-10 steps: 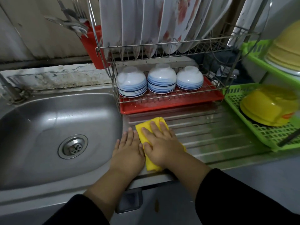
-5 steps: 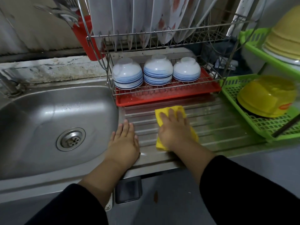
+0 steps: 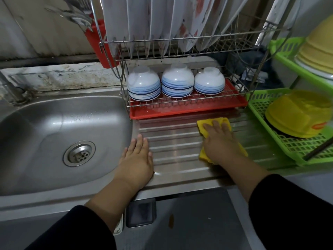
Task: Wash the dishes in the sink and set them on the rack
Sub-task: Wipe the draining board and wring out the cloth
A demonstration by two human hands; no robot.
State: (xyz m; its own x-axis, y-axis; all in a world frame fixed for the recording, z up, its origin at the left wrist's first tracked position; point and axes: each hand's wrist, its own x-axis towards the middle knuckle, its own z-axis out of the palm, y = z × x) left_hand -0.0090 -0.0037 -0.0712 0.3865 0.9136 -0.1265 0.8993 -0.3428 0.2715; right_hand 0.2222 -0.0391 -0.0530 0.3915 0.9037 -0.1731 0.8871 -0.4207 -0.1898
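The steel sink [image 3: 45,123] holds no dishes; only its drain [image 3: 79,153] shows. My right hand [image 3: 220,143] presses flat on a yellow cloth [image 3: 212,123] on the ribbed drainboard [image 3: 173,141], near the green basket. My left hand [image 3: 137,157] rests flat on the drainboard's left end beside the sink's rim. The wire rack [image 3: 180,44] behind holds several white plates [image 3: 162,20] upright on top. Three blue-striped bowls [image 3: 177,80] sit upside down on its lower tier over a red drip tray [image 3: 187,110].
A red cutlery holder [image 3: 95,40] with utensils hangs on the rack's left. A green basket shelf [image 3: 288,139] at right carries an overturned yellow bowl [image 3: 297,114]; more yellow dishes [image 3: 319,49] sit on its upper tier. A dark phone-like object [image 3: 140,212] lies below the counter edge.
My right hand has slid the yellow cloth rightward across the drainboard, away from my left hand and toward the green basket. The left hand has stayed near the sink's rim.
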